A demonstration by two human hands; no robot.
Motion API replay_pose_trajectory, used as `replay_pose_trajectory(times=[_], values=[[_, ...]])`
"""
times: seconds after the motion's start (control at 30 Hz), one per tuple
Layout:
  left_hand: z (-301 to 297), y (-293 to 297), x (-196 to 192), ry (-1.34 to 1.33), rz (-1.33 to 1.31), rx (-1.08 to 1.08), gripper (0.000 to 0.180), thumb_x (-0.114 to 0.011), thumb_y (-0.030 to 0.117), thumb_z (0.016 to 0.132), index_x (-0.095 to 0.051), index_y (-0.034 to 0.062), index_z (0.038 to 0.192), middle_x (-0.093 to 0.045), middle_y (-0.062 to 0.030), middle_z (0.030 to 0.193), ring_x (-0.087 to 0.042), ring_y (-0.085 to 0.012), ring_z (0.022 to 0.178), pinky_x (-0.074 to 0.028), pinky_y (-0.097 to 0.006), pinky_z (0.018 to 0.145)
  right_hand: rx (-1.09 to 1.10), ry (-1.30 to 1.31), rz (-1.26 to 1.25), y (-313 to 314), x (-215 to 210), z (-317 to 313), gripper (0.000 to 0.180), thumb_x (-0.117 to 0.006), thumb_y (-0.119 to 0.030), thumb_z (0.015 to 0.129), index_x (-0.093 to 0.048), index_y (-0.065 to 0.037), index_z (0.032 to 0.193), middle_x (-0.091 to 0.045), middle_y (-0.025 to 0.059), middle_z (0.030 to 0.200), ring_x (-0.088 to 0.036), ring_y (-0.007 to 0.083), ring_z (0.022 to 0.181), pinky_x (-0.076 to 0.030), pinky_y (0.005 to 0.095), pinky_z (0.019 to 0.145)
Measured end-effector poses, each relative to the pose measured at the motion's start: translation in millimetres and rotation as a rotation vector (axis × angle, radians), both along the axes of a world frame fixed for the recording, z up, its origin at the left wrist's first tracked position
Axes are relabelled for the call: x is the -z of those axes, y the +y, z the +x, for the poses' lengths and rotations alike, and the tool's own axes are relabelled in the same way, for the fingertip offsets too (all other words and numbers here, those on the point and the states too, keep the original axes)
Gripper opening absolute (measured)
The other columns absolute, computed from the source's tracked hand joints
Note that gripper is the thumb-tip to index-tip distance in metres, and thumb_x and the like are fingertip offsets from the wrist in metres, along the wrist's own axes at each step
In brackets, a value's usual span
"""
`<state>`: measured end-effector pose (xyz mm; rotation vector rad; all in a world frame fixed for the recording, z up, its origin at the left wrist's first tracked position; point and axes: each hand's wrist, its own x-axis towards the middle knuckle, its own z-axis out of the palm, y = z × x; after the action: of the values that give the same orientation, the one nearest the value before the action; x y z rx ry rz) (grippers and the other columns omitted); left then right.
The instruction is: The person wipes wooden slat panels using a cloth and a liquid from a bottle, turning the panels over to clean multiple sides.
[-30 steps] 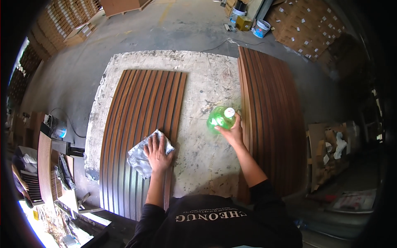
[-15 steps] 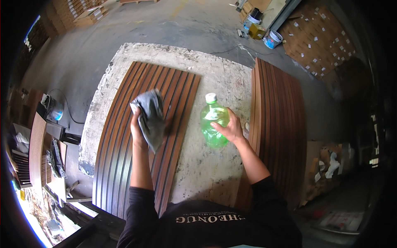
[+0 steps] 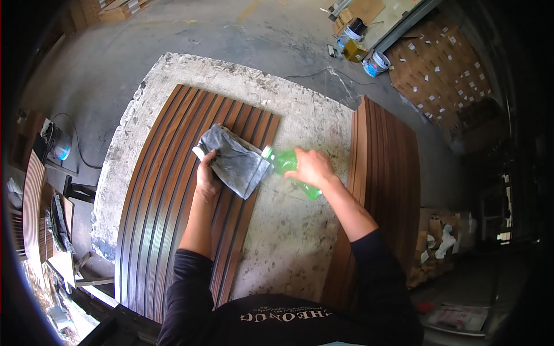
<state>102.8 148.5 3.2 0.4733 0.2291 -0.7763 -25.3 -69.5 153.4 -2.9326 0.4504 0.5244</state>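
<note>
A folded grey-blue cloth (image 3: 235, 164) is held up by my left hand (image 3: 208, 174), its fingers closed on the near left edge. Below it lies a brown slatted wood panel (image 3: 167, 167) with dark grooves. My right hand (image 3: 314, 168) wraps round a clear green plastic bottle (image 3: 284, 160). The bottle is tilted sideways, its white cap end pointing left at the cloth's right edge. I cannot tell whether the cap touches the cloth. Both hands are above the pale, stained worktable (image 3: 291, 248).
On the table's right side stands a stack of similar brown panels (image 3: 388, 173). Beyond the far right corner are a paint bucket (image 3: 377, 64) and stacked brown cartons (image 3: 441, 72). At left, another bucket (image 3: 57, 144) sits near leaning boards (image 3: 36, 202).
My right hand has tipped the upright bottle over to the left, toward the cloth. My left hand has turned the cloth, which now spreads flatter and reaches farther right.
</note>
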Motion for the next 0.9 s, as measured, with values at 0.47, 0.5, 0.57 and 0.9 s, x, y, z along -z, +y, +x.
replay_pose_trajectory(times=[0.47,0.5,0.57,0.9], values=[[-2,-16,-45,-0.153,0.041,-0.022,0.077,-0.050,0.063,0.083,-0.040,0.0076,0.135,-0.046,-0.0146,0.134,-0.044,-0.0320,0.121,-0.032,-0.046,0.105,-0.224,-0.062,-0.137,12,-5,23,0.041,-0.078,-0.035,0.063,-0.064,-0.006,0.088,-0.067,0.0119,0.075,-0.067,0.0273,0.077,-0.052,0.0373,0.066],[-3,-16,-43,-0.160,0.041,-0.016,0.077,-0.050,0.063,0.083,-0.040,0.0076,0.135,-0.046,-0.0146,0.134,-0.044,-0.0320,0.121,-0.032,-0.046,0.105,-0.209,-0.084,-0.143,10,-5,25,0.039,-0.078,-0.033,0.062,-0.065,-0.006,0.088,-0.067,0.0113,0.074,-0.067,0.0269,0.077,-0.052,0.0373,0.066],[-2,-14,-37,-0.199,0.063,0.020,0.083,-0.047,0.071,0.080,-0.038,0.0109,0.137,-0.041,-0.0133,0.138,-0.041,-0.0325,0.124,-0.031,-0.048,0.106,-0.224,-0.092,-0.180,13,-8,29,0.036,-0.077,-0.030,0.062,-0.066,-0.007,0.087,-0.067,0.0107,0.073,-0.067,0.0267,0.076,-0.051,0.0370,0.065],[0,-18,-28,-0.185,0.095,0.004,0.076,-0.049,0.063,0.083,-0.039,0.0102,0.136,-0.044,-0.0130,0.136,-0.043,-0.0330,0.123,-0.032,-0.047,0.105,-0.216,-0.040,-0.172,7,2,31,0.024,-0.078,-0.028,0.060,-0.073,-0.012,0.076,-0.069,0.0084,0.074,-0.068,0.0244,0.074,-0.052,0.0351,0.064]])
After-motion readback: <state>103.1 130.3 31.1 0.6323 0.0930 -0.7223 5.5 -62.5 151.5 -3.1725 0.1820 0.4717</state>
